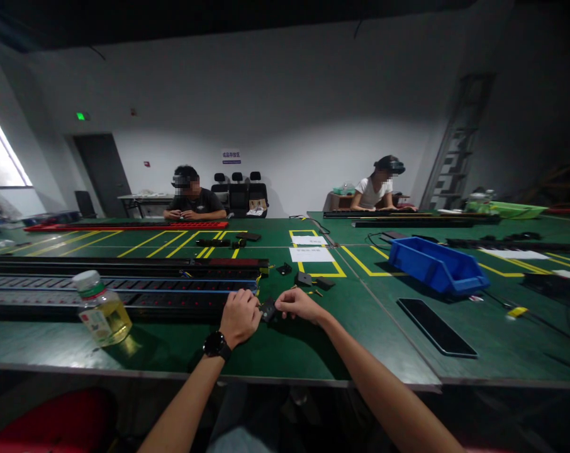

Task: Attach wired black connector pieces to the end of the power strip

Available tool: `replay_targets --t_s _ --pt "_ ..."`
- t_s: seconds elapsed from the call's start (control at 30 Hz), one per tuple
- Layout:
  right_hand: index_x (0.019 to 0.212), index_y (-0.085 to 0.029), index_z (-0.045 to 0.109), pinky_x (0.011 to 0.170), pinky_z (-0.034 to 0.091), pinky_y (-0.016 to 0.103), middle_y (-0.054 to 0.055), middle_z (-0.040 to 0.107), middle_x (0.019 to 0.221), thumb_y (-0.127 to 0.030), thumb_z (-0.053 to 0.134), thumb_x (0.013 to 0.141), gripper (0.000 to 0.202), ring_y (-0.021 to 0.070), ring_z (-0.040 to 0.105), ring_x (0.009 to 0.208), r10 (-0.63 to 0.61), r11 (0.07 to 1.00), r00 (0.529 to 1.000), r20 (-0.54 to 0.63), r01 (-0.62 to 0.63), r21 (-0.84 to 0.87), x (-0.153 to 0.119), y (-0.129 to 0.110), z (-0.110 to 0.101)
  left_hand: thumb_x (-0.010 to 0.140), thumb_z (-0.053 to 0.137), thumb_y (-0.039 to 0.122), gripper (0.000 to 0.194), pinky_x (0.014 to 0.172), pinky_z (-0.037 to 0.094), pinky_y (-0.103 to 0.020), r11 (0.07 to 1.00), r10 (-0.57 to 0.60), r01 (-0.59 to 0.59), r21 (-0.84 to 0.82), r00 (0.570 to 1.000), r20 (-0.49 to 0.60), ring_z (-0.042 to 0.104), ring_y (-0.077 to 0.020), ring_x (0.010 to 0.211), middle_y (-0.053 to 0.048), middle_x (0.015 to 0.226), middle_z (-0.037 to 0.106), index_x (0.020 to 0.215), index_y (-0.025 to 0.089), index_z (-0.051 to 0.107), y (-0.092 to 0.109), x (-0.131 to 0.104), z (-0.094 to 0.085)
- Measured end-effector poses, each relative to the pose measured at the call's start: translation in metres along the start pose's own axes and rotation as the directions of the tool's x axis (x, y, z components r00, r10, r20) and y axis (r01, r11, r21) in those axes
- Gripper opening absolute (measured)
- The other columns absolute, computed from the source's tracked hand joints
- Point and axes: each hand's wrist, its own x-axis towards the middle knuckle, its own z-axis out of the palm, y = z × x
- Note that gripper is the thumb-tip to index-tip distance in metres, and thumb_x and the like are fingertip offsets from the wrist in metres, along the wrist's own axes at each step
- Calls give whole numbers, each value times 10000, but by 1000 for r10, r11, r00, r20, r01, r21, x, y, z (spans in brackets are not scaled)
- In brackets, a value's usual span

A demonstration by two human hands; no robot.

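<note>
Between my two hands is a small black part [268,310], low over the green table. My left hand [240,316], with a black watch on its wrist, has its fingers closed at the part's left edge, beside the end of the long black rails [172,302]. From the other side my right hand [298,304] pinches at the part's right edge; its fingertips are too small to tell exactly what they grip. Just beyond my hands lie a black block [303,279] and other small black pieces [284,269].
A bottle of yellow liquid [104,311] stands at the left. To the right are a blue bin [436,267], a phone [436,327] and cables. Paper sheets [312,254] lie mid-table. Two people [195,201] sit across the table.
</note>
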Motion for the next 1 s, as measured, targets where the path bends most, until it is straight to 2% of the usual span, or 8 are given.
replay_targets --t_s 0.13,0.27,0.33,0.47,0.63,0.87,1.0 --pt "880 -165 709 453 395 189 -9 681 689 -451 773 739 325 120 597 563 -31 999 1000 -2 31 -24 5 7 4 956 507 297 225 885 388 -438 1000 -8 8 1 1000 -9 547 -264 967 -98 972 655 895 193 697 1 0 -1" --pt "846 -175 728 657 507 244 11 737 785 -311 783 711 199 146 655 693 -149 984 988 -40 145 -106 9 12 10 932 566 415 251 894 395 -440 1000 -7 7 5 1000 -20 543 -274 989 -99 979 647 887 200 688 2 -1 0" --pt "828 -183 735 735 507 255 13 751 813 -245 755 730 118 160 680 764 -203 962 977 -57 189 -197 10 12 14 911 594 430 247 894 396 -441 1000 -9 10 16 1000 -23 541 -278 995 -101 986 645 876 201 682 2 -1 0" --pt "839 -203 743 715 460 229 -4 759 838 -139 698 756 115 152 669 765 -240 884 963 -121 165 -438 7 6 23 892 613 426 240 894 396 -448 999 -14 14 36 1000 -25 540 -284 997 -106 988 642 875 195 680 3 -1 1" --pt "867 -231 749 668 399 219 -19 746 800 -147 689 798 124 150 641 723 -240 779 953 -184 76 -622 1 -1 30 869 631 438 255 887 395 -459 1000 -3 4 27 999 -32 537 -295 1002 -110 986 640 884 190 686 3 -1 2" --pt "886 -260 742 667 378 226 -16 756 856 -189 681 853 100 166 660 779 -220 707 953 -207 10 -707 4 -4 34 878 617 384 203 895 388 -471 999 -4 5 40 1000 -19 538 -305 1019 -121 990 652 892 194 688 2 0 5" --pt "884 -260 727 667 368 225 -15 743 861 -172 661 860 112 158 645 779 -236 689 952 -196 22 -724 8 -4 38 884 602 352 184 899 393 -471 999 11 -10 51 1000 -6 543 -305 1022 -126 1010 656 910 190 687 2 0 5"
